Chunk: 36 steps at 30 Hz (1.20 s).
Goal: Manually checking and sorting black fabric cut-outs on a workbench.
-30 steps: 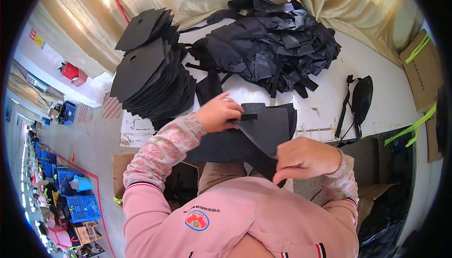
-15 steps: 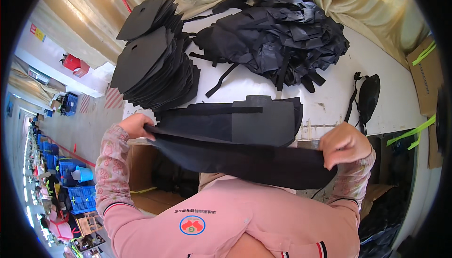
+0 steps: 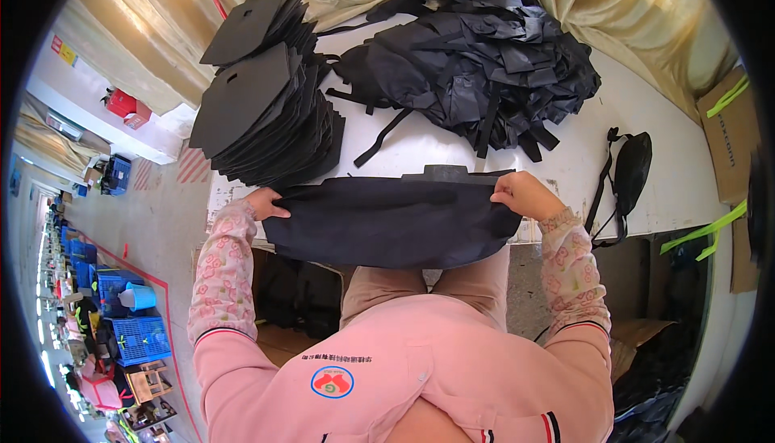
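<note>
A wide piece of black fabric point(image 3: 387, 221) is stretched between my two hands, its lower part hanging over the table's near edge. My left hand point(image 3: 266, 203) pinches its upper left corner. At the upper right edge, my right hand point(image 3: 525, 194) grips it between thumb and fingers. Under the fabric lies a dark stiff panel point(image 3: 446, 172), and only its top edge peeks out behind. Just beyond my left hand rises a tall stack of black panels point(image 3: 242, 112) with small slots. A large heap of black fabric pieces with straps point(image 3: 476, 63) lies farther back.
A small black pouch with a strap point(image 3: 632, 170) lies at the right of the white table point(image 3: 549, 201). Cardboard boxes point(image 3: 726, 132) stand at the far right, beside yellow-green straps. Beige curtains hang behind. Blue crates point(image 3: 141, 340) stand on the floor at left.
Both hands have moved away from my body with the black fabric and closer together. The fabric now covers most of the panel and dark layer that lay visible on the table.
</note>
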Available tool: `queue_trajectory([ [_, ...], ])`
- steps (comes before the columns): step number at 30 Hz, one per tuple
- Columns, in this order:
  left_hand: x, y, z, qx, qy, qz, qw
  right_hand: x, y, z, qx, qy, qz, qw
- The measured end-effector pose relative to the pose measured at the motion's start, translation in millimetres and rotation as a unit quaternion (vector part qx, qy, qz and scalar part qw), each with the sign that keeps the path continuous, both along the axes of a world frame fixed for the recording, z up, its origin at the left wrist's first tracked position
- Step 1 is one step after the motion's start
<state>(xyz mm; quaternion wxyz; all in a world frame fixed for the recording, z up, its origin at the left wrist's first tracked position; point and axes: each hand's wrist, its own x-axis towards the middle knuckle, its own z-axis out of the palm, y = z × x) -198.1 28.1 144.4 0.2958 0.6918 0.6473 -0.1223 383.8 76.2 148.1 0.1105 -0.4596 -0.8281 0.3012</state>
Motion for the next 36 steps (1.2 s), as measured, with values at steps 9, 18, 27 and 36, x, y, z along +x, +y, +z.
queue_trajectory([
  [9, 4.2, 13.5, -7.9, -0.034, -0.033, 0.037, 0.998, -19.7, -16.3, -11.3, 0.283, -0.129, -0.033, 0.950],
  [18, -37.9, 1.9, -40.5, 0.060, 0.045, 0.004, 0.997, -78.0, -63.2, -49.0, 0.202, -0.054, 0.109, 0.972],
  [27, -57.4, -17.8, -33.9, 0.099, -0.124, 0.247, 0.956, -76.5, -66.4, -51.1, 0.176, -0.075, 0.094, 0.977],
  [36, 4.0, -39.5, 49.4, 0.422, -0.054, 0.066, 0.902, -76.8, -62.3, -37.2, 0.136, -0.094, 0.112, 0.980],
])
